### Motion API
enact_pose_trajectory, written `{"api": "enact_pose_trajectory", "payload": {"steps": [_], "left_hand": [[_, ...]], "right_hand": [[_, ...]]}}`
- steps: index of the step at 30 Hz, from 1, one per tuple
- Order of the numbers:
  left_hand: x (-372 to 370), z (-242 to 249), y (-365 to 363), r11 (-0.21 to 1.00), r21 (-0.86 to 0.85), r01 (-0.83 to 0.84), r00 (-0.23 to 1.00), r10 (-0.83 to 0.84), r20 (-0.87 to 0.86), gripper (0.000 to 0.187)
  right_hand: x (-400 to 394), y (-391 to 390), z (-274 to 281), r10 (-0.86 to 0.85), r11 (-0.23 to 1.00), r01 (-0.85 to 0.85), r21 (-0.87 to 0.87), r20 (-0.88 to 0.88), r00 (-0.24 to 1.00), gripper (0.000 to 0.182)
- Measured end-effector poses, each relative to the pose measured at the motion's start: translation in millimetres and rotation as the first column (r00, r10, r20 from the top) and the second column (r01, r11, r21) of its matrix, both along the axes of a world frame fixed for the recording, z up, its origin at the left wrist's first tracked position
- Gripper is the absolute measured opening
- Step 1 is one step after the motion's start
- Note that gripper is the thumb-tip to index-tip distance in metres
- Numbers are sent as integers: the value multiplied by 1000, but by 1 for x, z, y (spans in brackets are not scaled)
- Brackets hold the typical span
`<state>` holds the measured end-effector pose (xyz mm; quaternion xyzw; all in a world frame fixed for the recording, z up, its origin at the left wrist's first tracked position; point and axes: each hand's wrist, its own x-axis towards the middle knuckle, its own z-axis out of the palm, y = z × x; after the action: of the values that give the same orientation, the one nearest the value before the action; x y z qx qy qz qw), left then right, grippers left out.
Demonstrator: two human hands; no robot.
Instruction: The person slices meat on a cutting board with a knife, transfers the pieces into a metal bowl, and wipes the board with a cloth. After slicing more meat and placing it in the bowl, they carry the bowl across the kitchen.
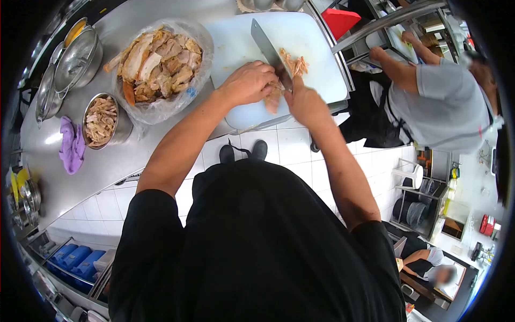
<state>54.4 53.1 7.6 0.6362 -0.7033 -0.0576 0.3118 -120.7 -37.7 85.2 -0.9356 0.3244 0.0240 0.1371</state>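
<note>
Steel lids (75, 59) crowd the upper left of the frame, beside a purple cloth (71, 146) lying on the counter (107, 166). A small bowl (104, 121) of sliced meat stands just right of the cloth, close enough to take fresh cuts. Above it, a plastic-lined tub (161, 67) holds large cooked pieces, within easy reach of the white cutting board (300, 48). At centre, the person's left hand (248, 83) curls its fingers down over a piece of meat (273, 99) at the board's near edge, pinning it steady. The right hand (304, 104) is closed around the handle of a cleaver (268, 48), its blade against the meat beside the left fingers. Cut slices (295, 64) lie behind the blade. At upper right, a co-worker in grey (445, 107) reaches toward a shelf.
</note>
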Motion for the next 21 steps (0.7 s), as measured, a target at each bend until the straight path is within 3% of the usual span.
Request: {"api": "enact_pose_trajectory", "payload": {"steps": [3,5,7,10,15,19,21], "left_hand": [[1,2,-4,1000,-24,-14,1000,14,3,22],[1,-1,-4,999,-37,-17,1000,17,6,22],[1,-5,-4,998,-66,-8,1000,9,19,21],[2,-1,-5,1000,22,0,999,-1,53,21],[-5,4,7,1000,-8,-16,1000,16,7,32],[-14,7,20,999,28,-18,998,17,52,39],[-14,9,17,999,16,-32,995,31,94,39]], "right_hand": [[-11,8,56,123,990,-118,72,-70,990,39],[-29,24,49,-41,992,61,108,-175,984,39],[-32,27,1,-107,987,116,108,-86,991,32],[-15,13,-8,-47,997,45,68,20,999,31],[-29,19,55,-29,991,47,122,-144,989,34],[-33,34,-6,-128,983,135,123,-63,990,31],[-18,12,-6,-60,997,61,56,-33,998,31]]}}
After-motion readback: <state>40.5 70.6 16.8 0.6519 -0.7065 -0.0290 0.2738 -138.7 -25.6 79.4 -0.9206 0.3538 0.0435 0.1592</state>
